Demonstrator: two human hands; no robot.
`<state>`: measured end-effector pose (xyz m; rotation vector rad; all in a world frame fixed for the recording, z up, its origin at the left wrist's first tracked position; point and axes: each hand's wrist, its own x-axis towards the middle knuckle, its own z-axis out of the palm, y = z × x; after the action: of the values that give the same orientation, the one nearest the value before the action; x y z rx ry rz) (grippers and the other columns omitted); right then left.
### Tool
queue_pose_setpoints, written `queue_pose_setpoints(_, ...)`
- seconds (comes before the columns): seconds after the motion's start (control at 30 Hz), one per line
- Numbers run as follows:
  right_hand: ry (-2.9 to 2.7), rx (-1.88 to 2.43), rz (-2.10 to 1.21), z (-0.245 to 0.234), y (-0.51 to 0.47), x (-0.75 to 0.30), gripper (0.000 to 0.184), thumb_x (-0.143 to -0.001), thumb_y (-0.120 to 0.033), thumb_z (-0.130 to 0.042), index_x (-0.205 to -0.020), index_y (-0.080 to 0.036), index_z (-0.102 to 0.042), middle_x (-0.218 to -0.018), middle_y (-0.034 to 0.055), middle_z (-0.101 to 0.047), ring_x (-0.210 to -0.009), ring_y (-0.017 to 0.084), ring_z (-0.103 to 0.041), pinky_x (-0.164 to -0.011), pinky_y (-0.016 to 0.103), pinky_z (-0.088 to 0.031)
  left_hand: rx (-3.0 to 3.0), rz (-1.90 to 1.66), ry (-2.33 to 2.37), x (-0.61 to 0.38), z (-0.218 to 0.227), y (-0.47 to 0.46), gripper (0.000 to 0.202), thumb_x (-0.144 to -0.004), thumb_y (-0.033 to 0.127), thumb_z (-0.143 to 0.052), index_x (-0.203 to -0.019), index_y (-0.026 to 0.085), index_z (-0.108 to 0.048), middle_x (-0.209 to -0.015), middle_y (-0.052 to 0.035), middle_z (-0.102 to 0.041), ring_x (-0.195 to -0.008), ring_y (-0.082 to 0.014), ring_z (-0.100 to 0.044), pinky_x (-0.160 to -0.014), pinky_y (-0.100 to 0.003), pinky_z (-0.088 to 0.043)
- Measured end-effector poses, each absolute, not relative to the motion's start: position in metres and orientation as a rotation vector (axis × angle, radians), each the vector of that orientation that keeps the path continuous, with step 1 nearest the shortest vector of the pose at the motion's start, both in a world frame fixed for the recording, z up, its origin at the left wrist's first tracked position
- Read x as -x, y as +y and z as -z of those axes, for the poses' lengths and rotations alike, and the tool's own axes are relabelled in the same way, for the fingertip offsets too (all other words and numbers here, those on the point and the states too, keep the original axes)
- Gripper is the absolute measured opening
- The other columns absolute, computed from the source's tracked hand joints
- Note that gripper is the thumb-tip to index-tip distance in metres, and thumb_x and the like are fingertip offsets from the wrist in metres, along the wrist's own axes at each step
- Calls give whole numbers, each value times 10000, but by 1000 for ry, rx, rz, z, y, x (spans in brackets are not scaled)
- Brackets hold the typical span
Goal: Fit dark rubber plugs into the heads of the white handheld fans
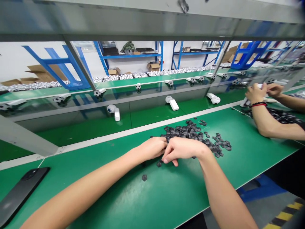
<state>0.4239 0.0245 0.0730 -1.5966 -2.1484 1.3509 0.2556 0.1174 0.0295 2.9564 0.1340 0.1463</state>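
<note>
Left hand (150, 149) and right hand (184, 150) curl into little black pentagons (193, 132), grip unclear; they look light, stiff, best pinched by edges.

Bright, even light, looks overhead; only soft shadow under the right hand (184, 151). Dull sheen on the green surface (164, 200), reflections and glare across the glass panel (147, 103). Strong wide-angle bending at edges, metal frame (152, 19) curves. Mostly sharp, far right slightly soft.
</note>
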Motion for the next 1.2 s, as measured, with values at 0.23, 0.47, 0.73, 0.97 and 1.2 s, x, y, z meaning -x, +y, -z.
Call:
queue_pose_setpoints(0.23,-2253,1771,-1148,-69,20,-406,286,-844,-302,-654,-1032,-243,-862,-585,-19,-726,-609,165,-679,-561,236,-447,-3006,-134,114,-260,-30,118,151,-859,263,-771,-764,149,-744,-797,-56,-682,-672,-198,-672,-574,-261,-466)
queue_pose_setpoints(0.47,-2285,1772,-1148,-70,19,-405,277,-866,-344,-670,-1062,-247,-840,-599,-14,-711,-568,157,-653,-509,238,-403,-3083,-146,160,-257,-24,124,108,-924,225,-687,-852,154,-724,-870,-59,-662,-724,-199,-654,-593,-269,-470)
queue_pose_setpoints(0.73,-2225,1954,-1061,-60,26,-398,145,-823,-341,-728,-884,-210,-744,-617,-19,-712,-542,146,-644,-498,237,-380,-3157,-214,459,-188,-38,130,252,-1000,73,-449,-1017,132,-693,-981,-93,-648,-834,-217,-627,-665,-293,-492)
queue_pose_setpoints(0.97,-2300,1939,-1087,-54,28,-378,184,-838,-357,-756,-731,-213,-717,-617,-29,-721,-555,128,-617,-514,229,-364,-3195,-248,609,-102,-9,119,308,-1061,126,-404,-1215,124,-670,-1070,-113,-691,-902,-227,-669,-733,-329,-578)
queue_pose_setpoints(1.2,-2363,1708,-902,-45,31,-342,169,-916,-393,-718,-874,-233,-755,-727,-19,-734,-660,144,-623,-575,243,-330,-3068,-463,661,-77,3,108,345,-1079,189,-391,-1237,152,-696,-1125,-120,-716,-980,-223,-696,-814,-355,-630)
